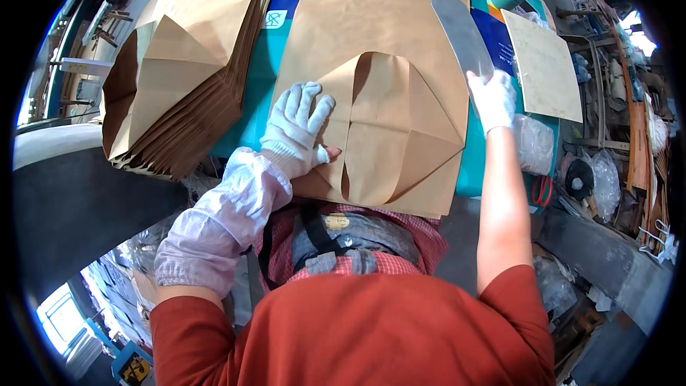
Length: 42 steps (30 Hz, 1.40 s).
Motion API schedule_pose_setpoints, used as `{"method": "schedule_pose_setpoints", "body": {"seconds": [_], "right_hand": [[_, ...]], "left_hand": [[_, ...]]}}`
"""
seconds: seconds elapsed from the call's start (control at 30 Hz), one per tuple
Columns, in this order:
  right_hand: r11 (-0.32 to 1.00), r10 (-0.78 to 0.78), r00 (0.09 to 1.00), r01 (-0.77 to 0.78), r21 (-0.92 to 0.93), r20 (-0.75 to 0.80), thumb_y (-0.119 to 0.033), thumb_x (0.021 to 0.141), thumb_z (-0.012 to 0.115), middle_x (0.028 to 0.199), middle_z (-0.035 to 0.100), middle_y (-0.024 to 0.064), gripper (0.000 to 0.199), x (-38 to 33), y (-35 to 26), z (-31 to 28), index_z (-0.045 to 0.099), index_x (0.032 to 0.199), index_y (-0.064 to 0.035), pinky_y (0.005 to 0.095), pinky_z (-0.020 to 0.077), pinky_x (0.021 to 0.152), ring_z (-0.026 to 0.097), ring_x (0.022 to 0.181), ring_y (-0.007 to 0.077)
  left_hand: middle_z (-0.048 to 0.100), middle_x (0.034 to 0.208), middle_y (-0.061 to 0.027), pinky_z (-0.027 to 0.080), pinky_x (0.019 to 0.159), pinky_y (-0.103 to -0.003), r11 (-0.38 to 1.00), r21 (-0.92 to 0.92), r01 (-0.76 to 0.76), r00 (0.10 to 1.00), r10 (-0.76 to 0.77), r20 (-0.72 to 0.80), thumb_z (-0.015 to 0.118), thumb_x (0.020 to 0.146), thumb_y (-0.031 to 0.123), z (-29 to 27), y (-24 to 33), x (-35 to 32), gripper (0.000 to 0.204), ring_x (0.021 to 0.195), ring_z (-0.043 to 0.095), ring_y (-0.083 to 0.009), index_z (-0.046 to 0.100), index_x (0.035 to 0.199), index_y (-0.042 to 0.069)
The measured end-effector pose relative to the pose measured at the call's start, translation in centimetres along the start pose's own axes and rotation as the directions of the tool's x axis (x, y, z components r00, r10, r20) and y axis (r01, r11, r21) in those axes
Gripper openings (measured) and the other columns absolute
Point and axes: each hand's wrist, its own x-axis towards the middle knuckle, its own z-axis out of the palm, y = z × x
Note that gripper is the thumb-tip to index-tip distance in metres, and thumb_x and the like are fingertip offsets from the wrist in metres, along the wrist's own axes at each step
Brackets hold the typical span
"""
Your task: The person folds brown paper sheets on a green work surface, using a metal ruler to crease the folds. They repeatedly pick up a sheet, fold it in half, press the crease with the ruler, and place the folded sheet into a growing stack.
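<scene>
1. Brown paper bag (382, 100) lies flat just off the view's centre, toward 1 o'clock, its long body running up to 12 o'clock and its near end folded out into a many-sided, roughly diamond-like shape.
2. Left hand (296, 125), at 11 o'clock, rests palm down on the bag's left side, fingers extended and slightly apart; it wears a knitted white glove, with the thumb's tip bare.
3. Right hand (491, 100), at 2 o'clock and also in a white glove, is curled tight around the near end of a flat metal blade (461, 36), which points toward 11 o'clock and overlaps the bag's right edge; whether they touch, I cannot tell.
4. Smooth, matte kraft paper shows crisp creases, triangular flaps and two curved, shadowed openings.
5. Stacked brown bags (189, 64) sit at 10 o'clock, their layered edges fanned like pleats.
6. Beneath the bag, a glossy teal printed sheet (246, 118) shows on both sides.
7. Toward 2 o'clock lies a stiff cream board (547, 64); at 3 o'clock, red-handled scissors (543, 189).
</scene>
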Motion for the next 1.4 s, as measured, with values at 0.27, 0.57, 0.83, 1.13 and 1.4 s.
{"method": "schedule_pose_setpoints", "body": {"seconds": [0.27, 0.57, 0.83, 1.13, 1.4], "right_hand": [[0.983, 0.028, 0.996, -0.010, 0.185, -0.090, -0.033, 0.092, 0.073, 0.111, 0.071, 0.0184, 0.040, 1.0, -2.4, -3.3, 0.063, 0.119, -0.0046, 0.0452, 0.0553, 0.087, 0.070, 0.099, 0.0349], [0.796, -0.447, 0.889, 0.345, 0.497, 0.100, -0.015, 0.087, 0.076, 0.089, 0.072, 0.0138, 0.011, -10.9, -4.9, -1.4, 0.069, 0.092, -0.0079, 0.0414, 0.0554, 0.072, 0.070, 0.081, 0.0330], [0.784, -0.551, 0.828, 0.473, 0.403, 0.100, -0.024, 0.092, 0.072, 0.092, 0.071, 0.0148, 0.014, -9.6, -8.2, -0.4, 0.070, 0.092, -0.0107, 0.0475, 0.0553, 0.075, 0.069, 0.087, 0.0382], [0.798, -0.561, 0.816, 0.491, 0.349, 0.136, -0.024, 0.093, 0.071, 0.094, 0.071, 0.0143, 0.013, -9.7, -9.3, -0.6, 0.069, 0.095, -0.0115, 0.0483, 0.0568, 0.077, 0.070, 0.087, 0.0382], [0.553, -0.815, 0.557, 0.830, 0.071, -0.158, -0.033, 0.080, 0.076, 0.114, 0.073, 0.0150, 0.038, -12.5, -10.2, -1.4, 0.074, 0.107, -0.0062, 0.0491, 0.0509, 0.103, 0.069, 0.108, 0.0316]], "left_hand": [[0.052, 0.141, -0.0189, 0.037, 0.115, -0.052, 0.990, -0.108, -0.086, 0.988, 0.071, -0.136, 0.087, 0.063, 0.054, 1.6, 1.9, 7.2, 0.087, 0.135, 0.047, -0.0396, 0.060, 0.132, 0.010], [0.056, 0.134, -0.0205, 0.038, 0.116, -0.052, 0.936, -0.030, 0.350, 0.916, -0.349, -0.201, 0.089, 0.060, 0.043, -0.4, 0.1, -4.2, 0.092, 0.132, 0.049, -0.0455, 0.053, 0.133, 0.001], [0.062, 0.127, -0.0178, 0.053, 0.102, -0.050, 0.974, -0.218, -0.059, 0.956, -0.008, -0.295, 0.074, 0.060, 0.007, 0.6, 1.1, -4.6, 0.057, 0.121, 0.060, -0.0407, 0.061, 0.115, 0.000], [0.061, 0.132, -0.0170, 0.051, 0.105, -0.049, 0.963, -0.268, -0.014, 0.966, -0.056, -0.253, 0.074, 0.060, 0.005, 0.6, 0.6, -5.0, 0.062, 0.128, 0.056, -0.0408, 0.060, 0.120, 0.000], [0.060, 0.132, -0.0208, 0.044, 0.113, -0.052, 0.983, -0.180, 0.028, 0.987, -0.056, -0.151, 0.074, 0.060, 0.004, 0.4, 1.6, -4.7, 0.063, 0.130, 0.053, -0.0438, 0.059, 0.122, -0.002]]}}
